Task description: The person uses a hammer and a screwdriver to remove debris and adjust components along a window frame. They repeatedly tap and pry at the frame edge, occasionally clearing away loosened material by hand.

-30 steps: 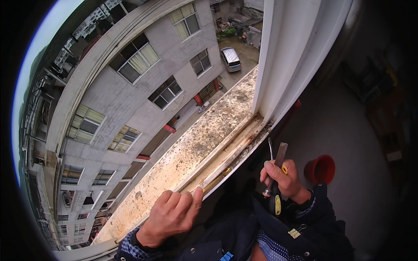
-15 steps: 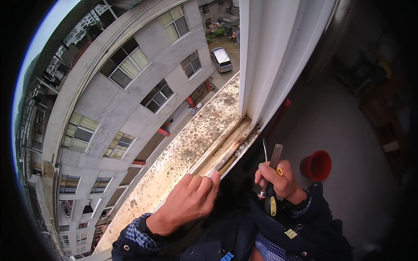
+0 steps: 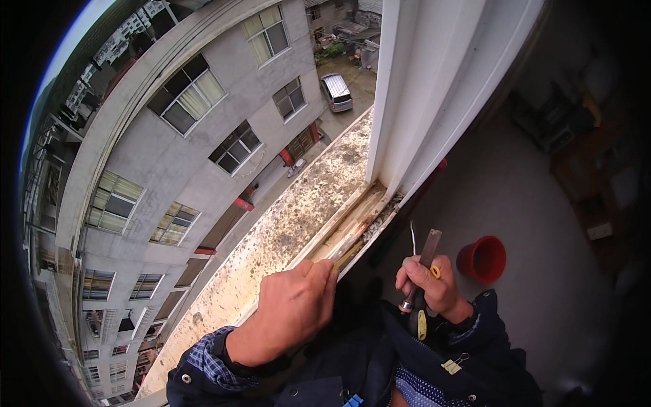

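Note:
My left hand [image 3: 288, 312] is closed over the near part of the window track [image 3: 371, 201], with its fingertips hidden underneath. Whether it grips the track edge or something lying in it, I cannot make out. Inside the track, beyond the fingers, lie a worn wooden strip [image 3: 350, 235], a thin yellowish strip and grey debris [image 3: 384, 218]. In my right hand [image 3: 439, 288], held apart from the track, is a flat-bladed chisel [image 3: 429, 247], blade up. The same hand holds a thin bent-tip tool [image 3: 413, 234] and a black-and-yellow handle [image 3: 421, 325].
A white window frame [image 3: 430, 88] rises beyond the track. Outside are a stained ledge [image 3: 298, 203], a drop to the street, a parked car [image 3: 336, 92] and a grey building [image 3: 203, 136]. On the floor at right stands a red bucket [image 3: 483, 259], with wooden furniture [image 3: 593, 197] farther off.
The view has shifted slightly. My left hand has turned a little over the track, its thumb now less visible. My right hand keeps the same tools in nearly the same place.

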A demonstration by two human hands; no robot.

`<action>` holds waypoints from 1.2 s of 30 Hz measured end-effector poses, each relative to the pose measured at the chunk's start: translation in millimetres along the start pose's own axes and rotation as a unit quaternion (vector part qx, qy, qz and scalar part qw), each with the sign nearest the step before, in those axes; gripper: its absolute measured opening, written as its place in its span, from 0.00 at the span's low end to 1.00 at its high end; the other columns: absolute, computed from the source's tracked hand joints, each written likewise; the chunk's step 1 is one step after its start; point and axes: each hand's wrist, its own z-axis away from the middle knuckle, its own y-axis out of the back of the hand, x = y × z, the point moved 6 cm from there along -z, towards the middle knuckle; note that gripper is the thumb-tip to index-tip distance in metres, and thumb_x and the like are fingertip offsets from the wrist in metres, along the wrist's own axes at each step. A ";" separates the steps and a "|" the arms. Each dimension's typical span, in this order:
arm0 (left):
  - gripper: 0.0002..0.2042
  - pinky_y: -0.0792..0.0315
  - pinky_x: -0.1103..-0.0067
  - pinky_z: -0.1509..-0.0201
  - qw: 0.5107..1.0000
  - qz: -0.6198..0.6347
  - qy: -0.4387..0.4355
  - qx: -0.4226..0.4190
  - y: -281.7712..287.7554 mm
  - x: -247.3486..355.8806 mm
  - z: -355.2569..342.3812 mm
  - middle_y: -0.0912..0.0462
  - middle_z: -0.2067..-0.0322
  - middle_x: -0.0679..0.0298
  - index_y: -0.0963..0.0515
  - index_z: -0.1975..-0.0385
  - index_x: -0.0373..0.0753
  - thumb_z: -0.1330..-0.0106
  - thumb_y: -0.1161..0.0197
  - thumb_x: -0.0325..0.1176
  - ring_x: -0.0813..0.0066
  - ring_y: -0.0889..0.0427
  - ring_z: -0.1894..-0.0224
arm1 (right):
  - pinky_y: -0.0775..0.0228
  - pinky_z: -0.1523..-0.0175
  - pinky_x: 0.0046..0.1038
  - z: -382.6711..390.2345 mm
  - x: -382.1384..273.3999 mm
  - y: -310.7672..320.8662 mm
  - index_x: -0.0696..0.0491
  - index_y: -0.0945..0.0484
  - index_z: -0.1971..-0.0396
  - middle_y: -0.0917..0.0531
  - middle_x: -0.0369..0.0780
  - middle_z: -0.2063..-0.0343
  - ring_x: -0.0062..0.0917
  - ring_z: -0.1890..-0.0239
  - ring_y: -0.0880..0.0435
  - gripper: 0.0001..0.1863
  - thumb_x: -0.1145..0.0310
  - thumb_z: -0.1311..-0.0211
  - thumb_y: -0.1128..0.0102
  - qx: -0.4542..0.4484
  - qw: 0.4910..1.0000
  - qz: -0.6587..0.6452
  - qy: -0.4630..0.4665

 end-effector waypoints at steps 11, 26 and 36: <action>0.14 0.25 0.62 0.68 0.975 0.158 0.128 -0.090 -19.8 -16.6 -39.4 0.21 0.81 0.45 0.17 0.72 0.29 0.31 0.40 0.34 0.46 0.18 0.75 | 0.33 0.68 0.19 0.5 -0.3 -3.7 0.59 0.17 0.73 0.20 0.35 0.80 0.15 0.75 0.22 0.24 0.56 0.23 0.47 0.002 1.000 0.022 0.001; 0.15 0.26 0.65 0.65 0.916 0.340 0.179 -0.114 -42.5 -20.2 -63.8 0.21 0.80 0.50 0.19 0.73 0.28 0.29 0.43 0.35 0.58 0.20 0.75 | 0.30 0.72 0.19 2.6 -0.3 2.0 0.61 0.17 0.73 0.21 0.37 0.80 0.17 0.79 0.22 0.23 0.57 0.25 0.45 0.011 1.000 -0.014 -0.009; 0.16 0.31 0.73 0.71 0.910 0.351 0.178 -0.129 -41.1 -25.1 -53.5 0.24 0.84 0.63 0.18 0.71 0.30 0.25 0.43 0.36 0.79 0.28 0.78 | 0.25 0.76 0.22 -0.8 -3.1 -4.6 0.62 0.19 0.74 0.22 0.38 0.80 0.21 0.82 0.20 0.22 0.59 0.24 0.45 0.008 1.000 -0.008 -0.008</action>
